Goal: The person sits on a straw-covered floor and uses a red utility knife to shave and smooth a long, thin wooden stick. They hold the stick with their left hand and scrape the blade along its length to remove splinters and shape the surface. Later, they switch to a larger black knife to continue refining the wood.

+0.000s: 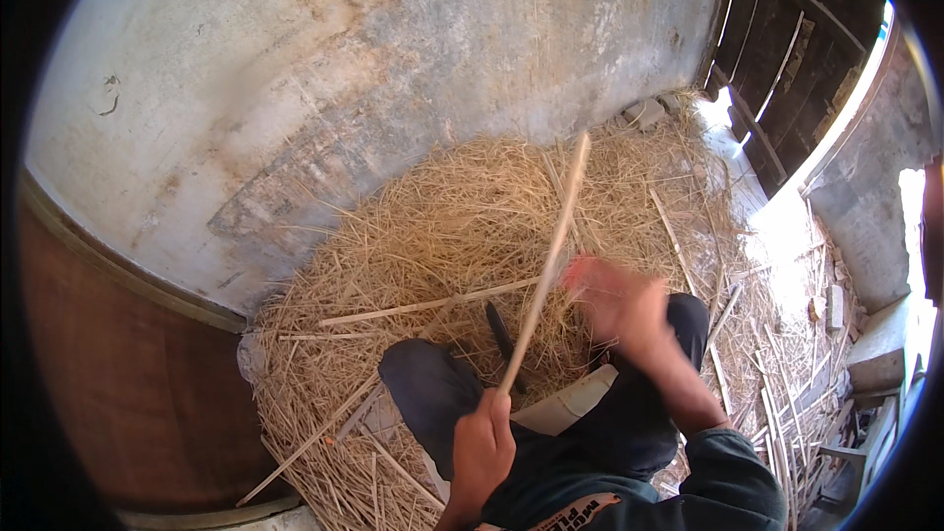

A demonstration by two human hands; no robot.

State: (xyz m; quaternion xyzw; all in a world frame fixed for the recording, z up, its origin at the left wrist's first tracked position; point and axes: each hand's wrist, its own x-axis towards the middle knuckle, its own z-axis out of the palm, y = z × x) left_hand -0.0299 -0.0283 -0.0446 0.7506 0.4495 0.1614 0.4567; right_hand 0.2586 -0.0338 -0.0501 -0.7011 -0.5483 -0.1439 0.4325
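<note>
My left hand point(482, 444) is closed round the lower end of a long pale bamboo or wooden strip point(551, 270). The strip slants up and slightly right, its far end in front of the wall. To the right of it, my right hand point(624, 307) is smeared by motion above the straw and near my right knee. A reddish blur shows at its fingers; whether they hold anything cannot be made out. Between my knees is a dark, narrow, blade-like piece point(501, 342), partly hidden behind the strip.
A pile of straw-like shavings point(442, 206) spreads before my legs, with a loose pale strip point(433, 305) across it. A stained wall point(442, 49) stands behind. At left is a brown panel point(128, 374); at right, dark slatted boards point(787, 39) and more scattered strips point(772, 413).
</note>
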